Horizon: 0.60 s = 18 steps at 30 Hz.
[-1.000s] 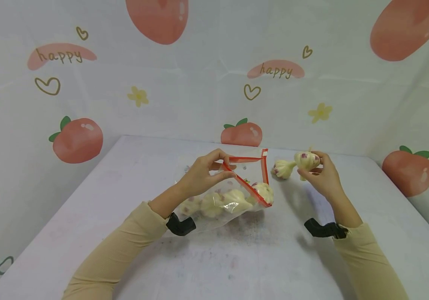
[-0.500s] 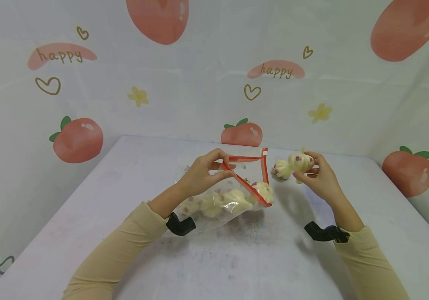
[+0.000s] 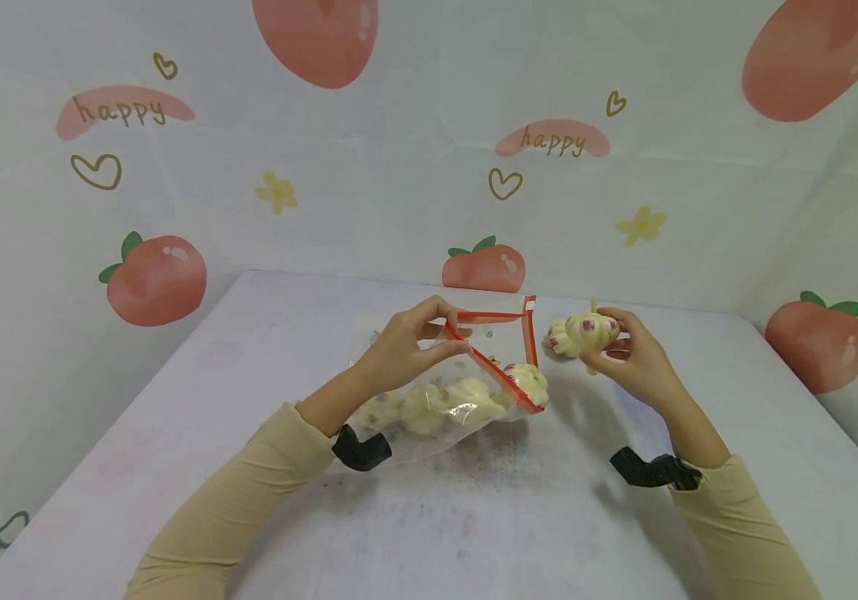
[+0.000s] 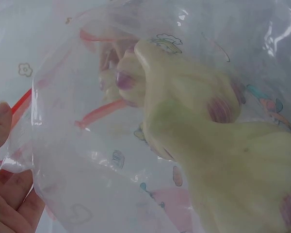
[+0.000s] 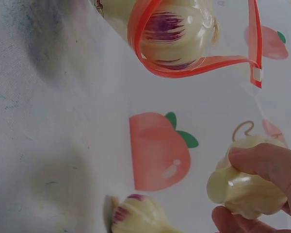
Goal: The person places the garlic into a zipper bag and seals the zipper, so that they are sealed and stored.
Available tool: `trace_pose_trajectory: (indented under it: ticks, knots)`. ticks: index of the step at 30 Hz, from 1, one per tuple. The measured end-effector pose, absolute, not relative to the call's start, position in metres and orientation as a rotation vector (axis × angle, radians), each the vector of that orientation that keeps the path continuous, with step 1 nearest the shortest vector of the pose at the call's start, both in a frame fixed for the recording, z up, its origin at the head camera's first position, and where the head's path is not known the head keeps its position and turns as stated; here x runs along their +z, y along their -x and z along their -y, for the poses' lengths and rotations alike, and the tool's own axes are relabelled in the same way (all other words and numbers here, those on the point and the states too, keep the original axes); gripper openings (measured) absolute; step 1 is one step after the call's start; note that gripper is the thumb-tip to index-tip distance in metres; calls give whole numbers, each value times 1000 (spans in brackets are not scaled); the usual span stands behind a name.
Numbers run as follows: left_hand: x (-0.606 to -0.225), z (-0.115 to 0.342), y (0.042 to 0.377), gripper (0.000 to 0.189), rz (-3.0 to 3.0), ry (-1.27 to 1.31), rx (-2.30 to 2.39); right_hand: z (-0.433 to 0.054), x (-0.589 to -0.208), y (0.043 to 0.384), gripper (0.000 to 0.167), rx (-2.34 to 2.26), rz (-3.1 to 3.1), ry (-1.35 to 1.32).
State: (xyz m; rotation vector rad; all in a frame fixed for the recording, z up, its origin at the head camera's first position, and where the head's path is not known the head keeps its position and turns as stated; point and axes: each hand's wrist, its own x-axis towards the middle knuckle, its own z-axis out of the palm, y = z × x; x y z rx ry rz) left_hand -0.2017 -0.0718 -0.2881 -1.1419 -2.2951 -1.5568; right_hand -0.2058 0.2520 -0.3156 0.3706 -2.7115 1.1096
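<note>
Right of centre in the head view, I see the right hand (image 3: 637,360) has come leftward since the earlier frame, bringing its held garlic bulb (image 3: 594,333) partly across the loose bulb (image 3: 559,339) on the bench (image 3: 398,533). Its grip pinches the held bulb between thumb and fingers, parted only by its width. At centre, the left hand (image 3: 408,346) still pinches the mouth of the plastic bag (image 3: 505,382), bulbs inside.
</note>
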Motion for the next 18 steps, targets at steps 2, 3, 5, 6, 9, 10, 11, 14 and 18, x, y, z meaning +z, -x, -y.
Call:
trace_pose_trajectory:
  ticks: [2,3,5,6,9,10,11,14,18]
  knots:
    - [-288,72,202,23,2293,1145,-1556,-252,-316,206,68,1091,2711,-389]
    - [-288,72,202,23,2291,1146,-1556,-252,-317,207,68,1088,2708,-400]
    - [-289,72,202,23,2287,1151,-1556,-251,-317,207,67,1082,2701,-420]
    - [-289,72,202,22,2285,1153,-1557,-251,-317,207,67,1084,2698,-432]
    - [-289,72,203,22,2280,1159,-1562,-251,-317,206,66,1090,2697,-462]
    - [-289,72,203,22,2279,1162,-1564,-250,-318,205,66,1082,2698,-470]
    - [-289,72,203,22,2278,1164,-1566,-250,-319,205,65,1073,2695,-485]
    - [-290,72,203,23,2279,1167,-1571,-249,-321,205,64,1056,2693,-517]
    - [-290,72,202,23,2282,1167,-1572,-248,-322,204,64,1059,2696,-558]
